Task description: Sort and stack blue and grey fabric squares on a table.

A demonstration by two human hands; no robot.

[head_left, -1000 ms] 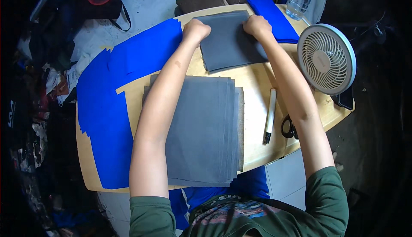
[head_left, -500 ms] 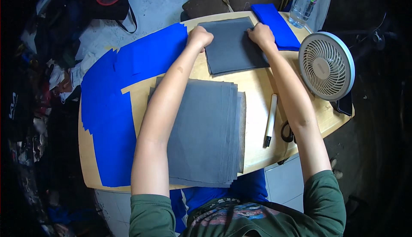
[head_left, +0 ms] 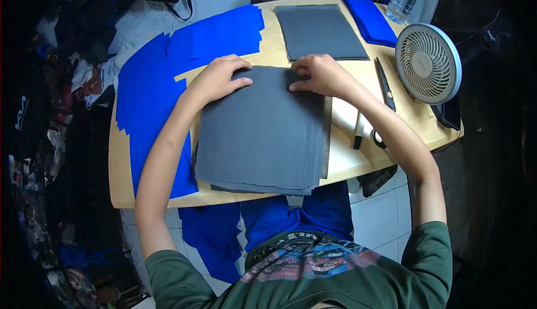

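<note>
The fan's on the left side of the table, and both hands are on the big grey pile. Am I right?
Not quite: the head view shows the fan on the right side of the table. The left hand and right hand are on the big grey pile.

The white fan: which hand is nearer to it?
Right: the right hand is left of the fan; the left hand is farther left, at the large grey stack.

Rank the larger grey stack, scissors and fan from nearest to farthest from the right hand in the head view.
1. Larger grey stack: at the fingertips of the right hand.
2. Scissors: off to its right.
3. Fan: farther right, past the scissors.
</note>
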